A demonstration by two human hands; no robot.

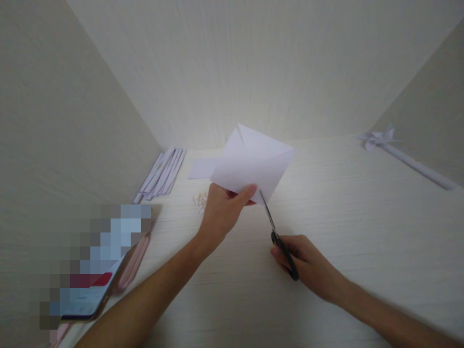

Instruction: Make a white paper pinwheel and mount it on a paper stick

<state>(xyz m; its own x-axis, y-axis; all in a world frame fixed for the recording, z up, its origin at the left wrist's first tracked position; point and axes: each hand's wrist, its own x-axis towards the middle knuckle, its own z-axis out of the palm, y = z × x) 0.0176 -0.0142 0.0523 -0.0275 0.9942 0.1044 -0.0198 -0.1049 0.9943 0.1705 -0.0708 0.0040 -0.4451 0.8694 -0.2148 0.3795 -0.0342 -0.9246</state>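
Note:
My left hand [223, 210] pinches the near edge of a folded white sheet of paper [250, 162], held up above the pale table [344, 217]. My right hand [304, 263] grips black-handled scissors [277, 234]. The blades point up and away, and their tips meet the paper's lower edge just right of my left thumb. Part of the paper sticks out to the left behind the fold.
Several rolled white paper sticks [163, 174] lie by the left wall. A small pile of pale pins or clips [200, 200] sits near my left hand. A phone [94, 285] leans on a pink stand at the lower left. A paper pinwheel [380, 139] on a stick lies at the far right.

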